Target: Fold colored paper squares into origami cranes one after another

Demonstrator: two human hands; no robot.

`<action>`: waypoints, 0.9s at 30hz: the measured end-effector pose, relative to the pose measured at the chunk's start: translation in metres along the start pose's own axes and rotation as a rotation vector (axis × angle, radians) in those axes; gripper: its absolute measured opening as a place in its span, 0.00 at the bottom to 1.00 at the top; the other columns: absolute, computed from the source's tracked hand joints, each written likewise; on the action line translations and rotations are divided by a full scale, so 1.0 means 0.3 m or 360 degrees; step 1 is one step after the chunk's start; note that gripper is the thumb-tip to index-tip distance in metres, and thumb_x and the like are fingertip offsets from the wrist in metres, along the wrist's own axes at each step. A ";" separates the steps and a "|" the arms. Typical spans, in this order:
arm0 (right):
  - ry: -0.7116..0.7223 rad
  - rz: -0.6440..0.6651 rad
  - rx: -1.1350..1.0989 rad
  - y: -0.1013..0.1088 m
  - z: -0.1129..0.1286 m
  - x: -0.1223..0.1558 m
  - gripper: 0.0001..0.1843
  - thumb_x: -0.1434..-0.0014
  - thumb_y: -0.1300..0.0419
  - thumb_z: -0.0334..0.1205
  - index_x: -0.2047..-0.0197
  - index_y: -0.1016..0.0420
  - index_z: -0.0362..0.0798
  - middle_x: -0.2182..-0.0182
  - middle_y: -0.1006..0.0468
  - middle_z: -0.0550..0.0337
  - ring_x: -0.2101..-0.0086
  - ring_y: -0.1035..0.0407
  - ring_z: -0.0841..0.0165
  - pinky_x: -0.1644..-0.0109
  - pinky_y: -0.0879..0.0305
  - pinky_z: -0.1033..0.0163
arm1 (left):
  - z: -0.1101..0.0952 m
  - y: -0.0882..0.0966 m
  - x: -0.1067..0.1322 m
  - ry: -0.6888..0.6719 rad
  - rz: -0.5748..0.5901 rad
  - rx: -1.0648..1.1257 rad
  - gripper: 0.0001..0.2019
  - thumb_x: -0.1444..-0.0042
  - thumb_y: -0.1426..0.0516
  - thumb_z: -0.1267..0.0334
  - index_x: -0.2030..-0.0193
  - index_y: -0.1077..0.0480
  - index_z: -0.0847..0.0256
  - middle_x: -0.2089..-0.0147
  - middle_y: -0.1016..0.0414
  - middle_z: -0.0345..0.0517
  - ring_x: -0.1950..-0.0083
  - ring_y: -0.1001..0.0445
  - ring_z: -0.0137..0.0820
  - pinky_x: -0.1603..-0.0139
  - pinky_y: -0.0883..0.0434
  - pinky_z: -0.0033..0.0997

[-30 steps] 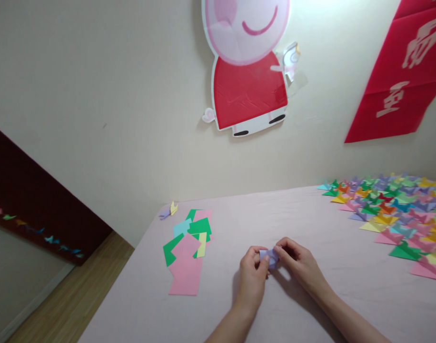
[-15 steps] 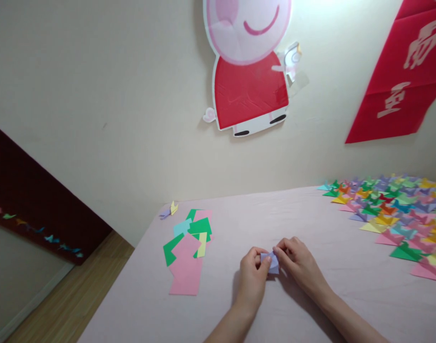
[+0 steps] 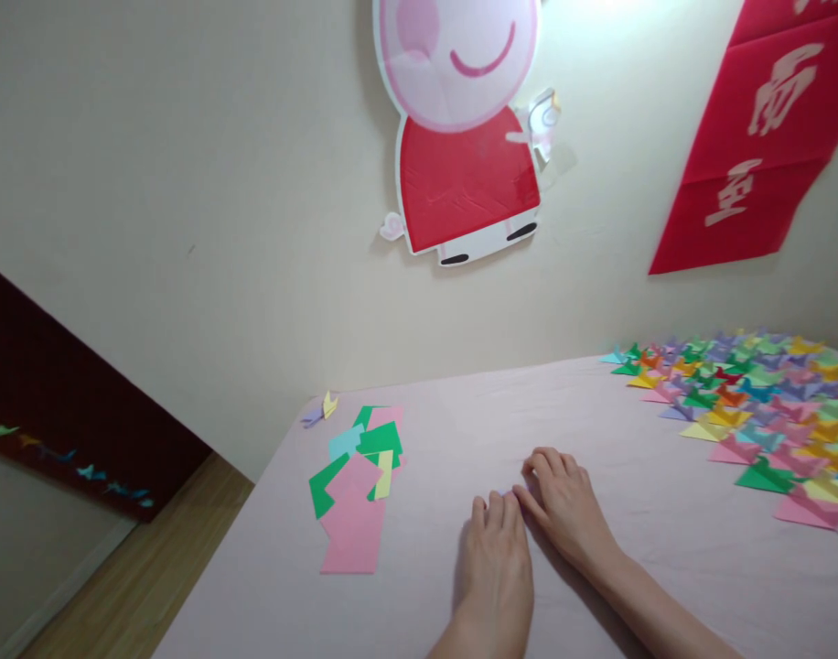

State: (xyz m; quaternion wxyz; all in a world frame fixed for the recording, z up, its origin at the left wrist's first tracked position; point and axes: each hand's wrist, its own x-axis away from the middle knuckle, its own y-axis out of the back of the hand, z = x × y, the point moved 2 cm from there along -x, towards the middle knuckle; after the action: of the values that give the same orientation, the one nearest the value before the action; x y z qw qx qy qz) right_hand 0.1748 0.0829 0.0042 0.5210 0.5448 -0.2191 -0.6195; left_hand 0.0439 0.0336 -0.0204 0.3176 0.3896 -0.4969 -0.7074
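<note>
My left hand (image 3: 498, 554) lies flat on the pink table (image 3: 453, 430), fingers stretched forward and side by side. Just to its right, my right hand (image 3: 563, 499) also rests palm down, fingertips touching the left hand's. Both press on a small light-purple folded paper (image 3: 508, 492); only a sliver of it shows between the fingertips. To the left lies a loose stack of flat paper sheets (image 3: 354, 513) in pink, green, blue and yellow.
Several colourful folded paper figures (image 3: 755, 412) cover the table's far right. Two small folded pieces (image 3: 325, 407), yellow and purple, sit at the back left corner. The table's left edge drops to a wooden floor (image 3: 151, 567). A cartoon cutout (image 3: 460, 128) and a red banner (image 3: 748, 137) hang on the wall.
Both hands were pinching the purple paper just above the table; now they have flattened down onto it, hiding nearly all of it. The camera shifted slightly right.
</note>
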 end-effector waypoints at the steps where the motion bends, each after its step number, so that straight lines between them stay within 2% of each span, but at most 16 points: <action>1: 0.0002 -0.0027 0.0045 -0.001 -0.001 0.003 0.05 0.39 0.45 0.38 0.60 0.30 0.49 0.56 0.25 0.50 0.56 0.34 0.55 0.55 0.39 0.54 | -0.002 -0.005 0.003 -0.0040 -0.0015 -0.0022 0.24 0.43 0.46 0.70 0.38 0.32 0.64 0.39 0.31 0.56 0.37 0.37 0.44 0.36 0.38 0.50; 4: 0.0015 -0.0049 0.0216 -0.011 -0.006 0.010 0.13 0.39 0.45 0.39 0.51 0.29 0.46 0.48 0.26 0.44 0.49 0.36 0.50 0.50 0.39 0.48 | -0.007 -0.017 0.010 -0.0123 -0.0055 -0.0114 0.24 0.44 0.46 0.69 0.39 0.31 0.65 0.37 0.32 0.55 0.35 0.38 0.44 0.34 0.40 0.48; 7: 0.0021 -0.0001 0.0327 -0.020 -0.014 0.010 0.18 0.38 0.46 0.38 0.45 0.29 0.47 0.45 0.27 0.43 0.47 0.37 0.48 0.48 0.40 0.46 | -0.010 -0.033 0.013 -0.0152 -0.0075 -0.0213 0.24 0.43 0.47 0.70 0.38 0.32 0.64 0.36 0.32 0.51 0.34 0.39 0.42 0.33 0.40 0.46; 12: 0.0054 0.0058 0.0427 -0.016 -0.020 0.002 0.20 0.36 0.49 0.34 0.43 0.28 0.53 0.44 0.27 0.46 0.47 0.36 0.50 0.50 0.38 0.48 | -0.001 -0.042 0.019 -0.0147 -0.0123 -0.0259 0.25 0.41 0.49 0.72 0.36 0.34 0.65 0.36 0.32 0.49 0.33 0.39 0.38 0.33 0.41 0.40; 20: 0.0052 0.0077 0.0476 -0.016 -0.023 0.003 0.20 0.35 0.49 0.35 0.42 0.28 0.56 0.43 0.27 0.49 0.47 0.36 0.52 0.50 0.38 0.49 | 0.034 -0.031 0.102 -0.0128 -0.0182 -0.0313 0.25 0.46 0.47 0.73 0.40 0.29 0.65 0.39 0.30 0.52 0.33 0.40 0.42 0.35 0.39 0.43; 24: 0.0043 0.0101 0.0466 -0.012 -0.020 -0.001 0.21 0.35 0.50 0.33 0.42 0.27 0.55 0.43 0.27 0.49 0.47 0.35 0.52 0.50 0.38 0.49 | 0.048 0.003 0.107 -0.0080 -0.0218 -0.0383 0.24 0.45 0.47 0.74 0.41 0.29 0.66 0.41 0.29 0.52 0.37 0.37 0.41 0.38 0.37 0.42; 27: 0.0037 0.0116 0.0458 -0.013 -0.020 -0.003 0.21 0.35 0.49 0.33 0.42 0.27 0.54 0.43 0.27 0.48 0.46 0.35 0.51 0.50 0.37 0.48 | 0.061 0.050 0.081 0.0021 -0.0039 -0.0264 0.22 0.44 0.46 0.74 0.43 0.28 0.68 0.47 0.26 0.56 0.44 0.33 0.42 0.43 0.33 0.43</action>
State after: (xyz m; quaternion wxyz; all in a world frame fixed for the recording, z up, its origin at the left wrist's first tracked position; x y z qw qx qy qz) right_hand 0.1784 0.0868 -0.0004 0.4622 0.6127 -0.3192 -0.5559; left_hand 0.0168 0.0171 -0.0082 0.3434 0.3728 -0.4296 -0.7474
